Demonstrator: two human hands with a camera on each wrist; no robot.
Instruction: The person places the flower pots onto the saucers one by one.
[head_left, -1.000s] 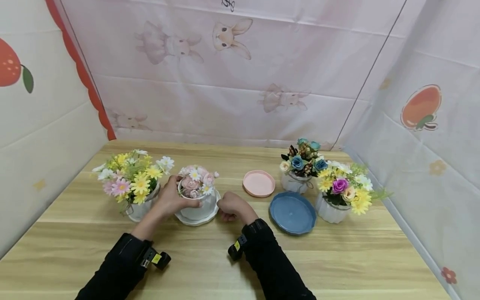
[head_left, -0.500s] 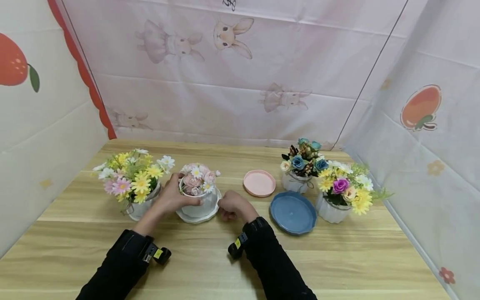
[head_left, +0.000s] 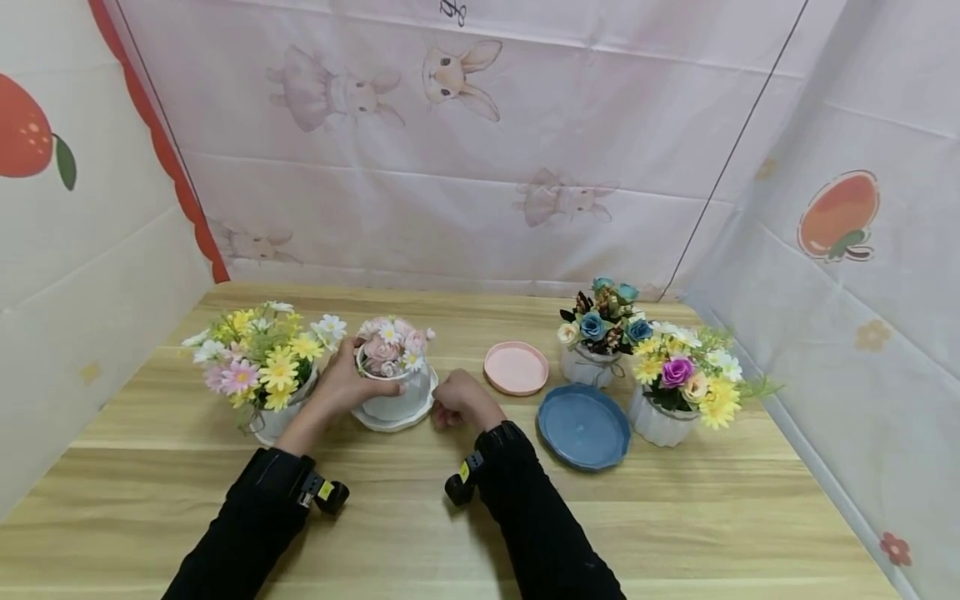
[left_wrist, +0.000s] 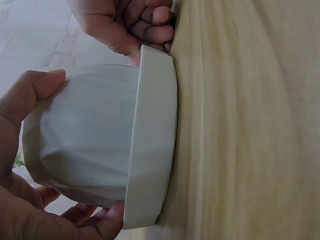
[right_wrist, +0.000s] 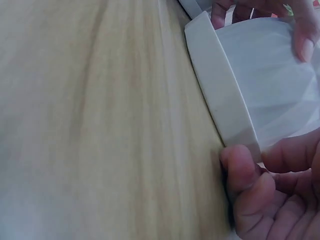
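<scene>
My left hand (head_left: 341,387) grips a white flowerpot (left_wrist: 95,135) from its left side, thumb on the near side and fingers round the far side. Pink roses and small white daisies (head_left: 393,346) fill the pot's top. Under it sits a white saucer (left_wrist: 152,140) with a faceted wall, low on the wooden table. My right hand (head_left: 467,400) pinches the saucer's right rim between thumb and finger (right_wrist: 237,162), the other fingers curled in. In the left wrist view the pot stands within the saucer's wall, its base hidden.
A pot of yellow and white daisies (head_left: 273,358) stands close to the left hand. Towards the right lie a pink saucer (head_left: 517,368) and a blue saucer (head_left: 585,427). Beyond them stand a pot of blue roses (head_left: 592,367) and a pot of yellow and purple flowers (head_left: 667,421).
The flowerpot and white saucer have shifted slightly away from me across the table, both hands moving along with them. Each hand keeps its hold.
</scene>
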